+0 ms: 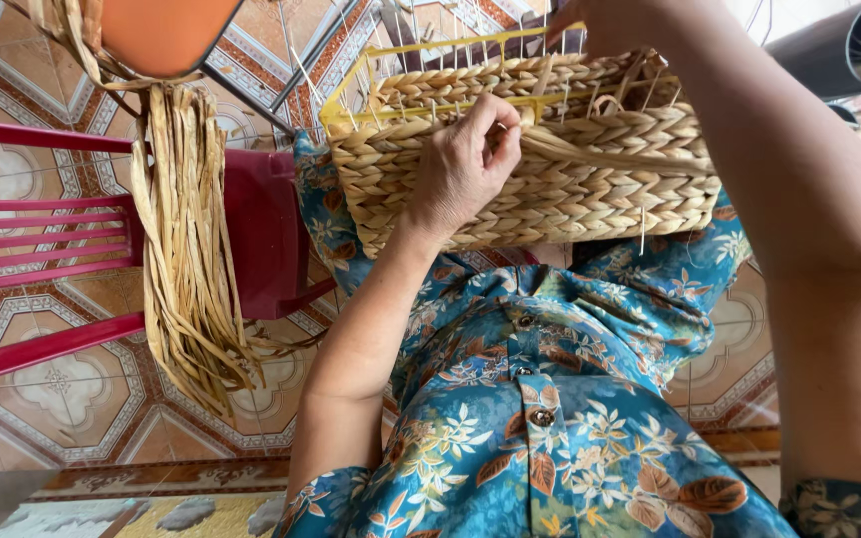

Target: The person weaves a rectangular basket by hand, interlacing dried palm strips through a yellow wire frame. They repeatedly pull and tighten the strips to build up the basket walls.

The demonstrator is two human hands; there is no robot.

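Centrally, a half-woven basket (550, 164) of braided straw rests on the person's lap, just above the blue floral shirt (550, 418), with its yellow wire frame (430, 60) rising from the upper rim and thin pale stakes standing out of the weave. Left hand (465, 164) lies against the basket's front wall near its upper edge, fingers (495, 125) curled narrow and pinching a flat straw strand (590, 154) that runs rightward across the braid. Right hand (600, 25) reaches over the basket's far rim at the top of the view; only its heel and wrist show, so the set of its fingers cannot be told, while the forearm fills the right side of the view. To the left, a bundle of loose straw (186, 239) hangs from an orange seat (166, 30) at the top left corner and drapes over a red plastic chair (102, 249), its ends fanning out above the patterned tile floor (52, 408). Chair and basket stand just beside each other, the chair's edge close to the basket's lower left corner
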